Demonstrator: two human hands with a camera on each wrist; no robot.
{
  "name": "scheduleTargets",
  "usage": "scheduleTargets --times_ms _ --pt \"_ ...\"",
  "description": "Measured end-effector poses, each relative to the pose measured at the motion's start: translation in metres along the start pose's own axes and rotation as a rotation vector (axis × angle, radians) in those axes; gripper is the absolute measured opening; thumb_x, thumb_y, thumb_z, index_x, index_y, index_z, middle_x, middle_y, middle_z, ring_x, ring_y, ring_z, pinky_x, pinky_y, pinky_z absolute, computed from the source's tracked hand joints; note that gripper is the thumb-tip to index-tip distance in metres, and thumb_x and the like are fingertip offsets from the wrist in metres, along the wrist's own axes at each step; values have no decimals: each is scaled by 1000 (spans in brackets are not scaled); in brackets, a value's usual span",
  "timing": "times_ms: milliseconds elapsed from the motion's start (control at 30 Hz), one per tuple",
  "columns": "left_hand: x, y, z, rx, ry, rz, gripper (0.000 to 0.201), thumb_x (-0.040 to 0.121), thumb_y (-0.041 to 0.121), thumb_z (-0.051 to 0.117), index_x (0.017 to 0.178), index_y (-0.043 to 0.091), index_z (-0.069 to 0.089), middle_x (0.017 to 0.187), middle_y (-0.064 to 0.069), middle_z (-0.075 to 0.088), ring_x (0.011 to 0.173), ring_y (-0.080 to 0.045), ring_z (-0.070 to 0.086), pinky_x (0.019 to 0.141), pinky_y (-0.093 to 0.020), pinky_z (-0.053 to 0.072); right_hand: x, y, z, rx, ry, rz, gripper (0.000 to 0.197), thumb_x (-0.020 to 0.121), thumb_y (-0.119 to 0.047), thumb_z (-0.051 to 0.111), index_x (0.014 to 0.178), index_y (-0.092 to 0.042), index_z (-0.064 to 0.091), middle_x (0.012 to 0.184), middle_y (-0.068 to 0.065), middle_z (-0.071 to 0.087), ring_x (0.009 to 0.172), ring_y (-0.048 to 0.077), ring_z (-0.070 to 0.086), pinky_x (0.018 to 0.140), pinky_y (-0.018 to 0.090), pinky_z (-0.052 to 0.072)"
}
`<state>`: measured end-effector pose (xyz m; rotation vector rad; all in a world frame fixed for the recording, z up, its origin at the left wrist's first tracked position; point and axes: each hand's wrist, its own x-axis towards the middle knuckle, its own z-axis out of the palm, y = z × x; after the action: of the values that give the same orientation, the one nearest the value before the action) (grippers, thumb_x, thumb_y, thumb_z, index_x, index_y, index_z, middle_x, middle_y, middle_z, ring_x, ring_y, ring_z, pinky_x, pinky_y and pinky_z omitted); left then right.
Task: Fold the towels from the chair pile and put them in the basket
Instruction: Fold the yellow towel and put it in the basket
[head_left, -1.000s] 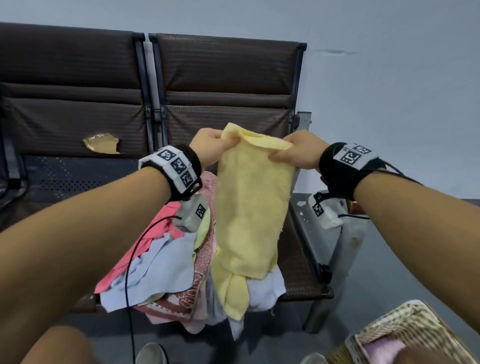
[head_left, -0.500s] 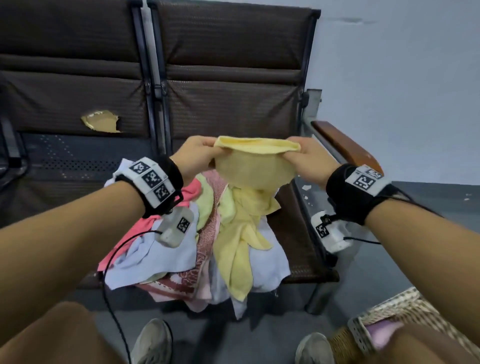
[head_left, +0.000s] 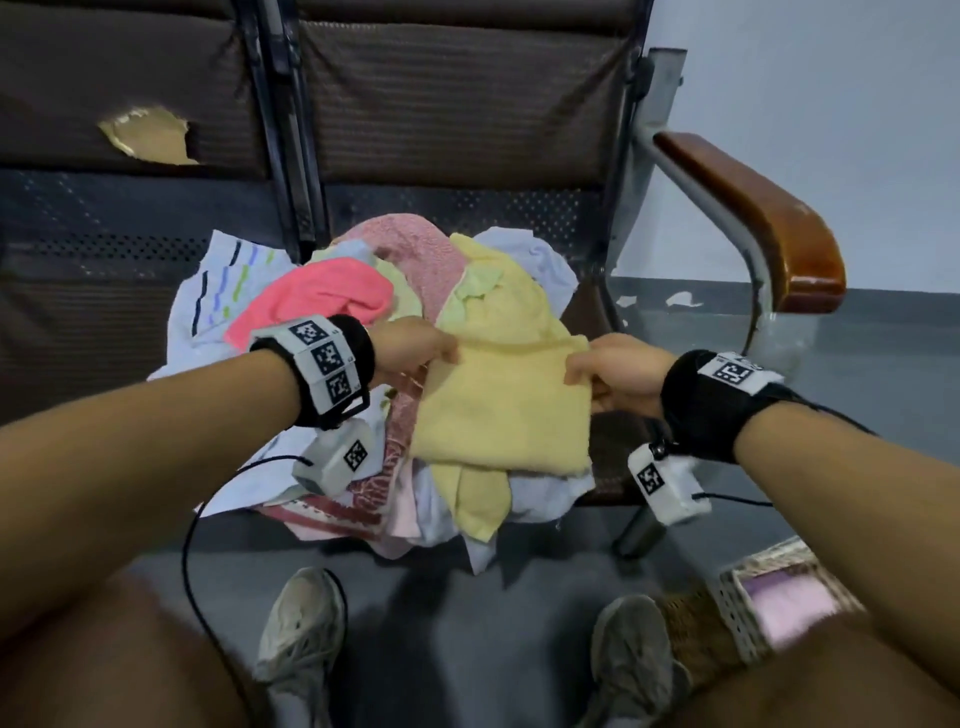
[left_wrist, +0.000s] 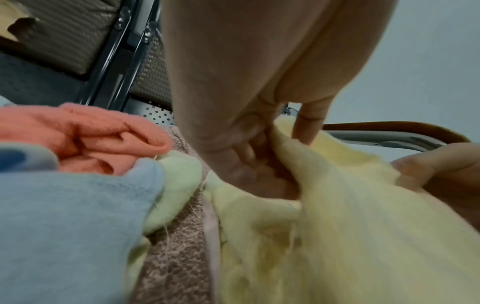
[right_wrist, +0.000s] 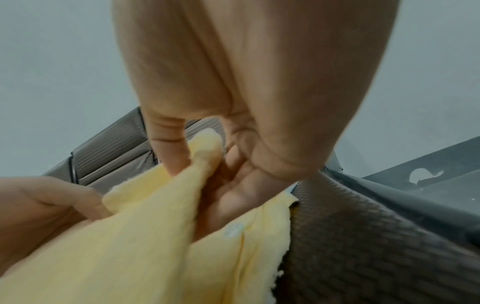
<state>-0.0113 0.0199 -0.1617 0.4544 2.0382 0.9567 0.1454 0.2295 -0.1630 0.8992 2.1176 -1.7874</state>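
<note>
A yellow towel (head_left: 504, 405) lies spread over the pile of towels (head_left: 322, 291) on the chair seat, doubled over, with a loose end hanging off the front. My left hand (head_left: 415, 348) pinches its left top corner, thumb on top and fingers curled under the yellow towel (left_wrist: 337, 205). My right hand (head_left: 613, 371) pinches the right top corner of the yellow towel (right_wrist: 155, 226) the same way. The wicker basket (head_left: 737, 613) sits on the floor at lower right, with a pink towel (head_left: 789, 603) inside, partly hidden by my right arm.
The pile holds pink, pale blue, striped white and mauve towels. A wooden armrest (head_left: 753, 213) on a metal frame stands right of the seat. The chair backs (head_left: 457, 93) rise behind. My shoes (head_left: 301, 629) rest on the grey floor below the seat.
Both hands have come down from chest height, bringing the yellow towel with them; it hung free before and now lies on the pile, folded over.
</note>
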Motion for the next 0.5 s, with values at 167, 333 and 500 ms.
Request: scheduleTargets --times_ms 167,333,500 --pt "59 -13 -3 108 351 72 25 89 35 63 84 10 67 92 -13 68 83 -30 66 76 -36 57 44 -5 1 -72 312 -151 22 91 -8 61 104 7 70 110 23 71 86 23 67 81 42 61" --pt "85 -18 -2 149 488 76 35 86 41 60 112 19 68 105 -7 71 97 -30 68 89 -37 54 72 -7 13 -252 438 -169 22 87 -18 56 76 1 60 78 24 55 74 24 49 68 33 44" --pt "78 -24 9 170 529 202 41 82 29 69 121 18 63 106 0 68 95 -22 64 75 -26 48 67 3 20 -496 414 -188 48 93 -30 61 138 -16 51 132 5 58 121 25 57 99 31 45"
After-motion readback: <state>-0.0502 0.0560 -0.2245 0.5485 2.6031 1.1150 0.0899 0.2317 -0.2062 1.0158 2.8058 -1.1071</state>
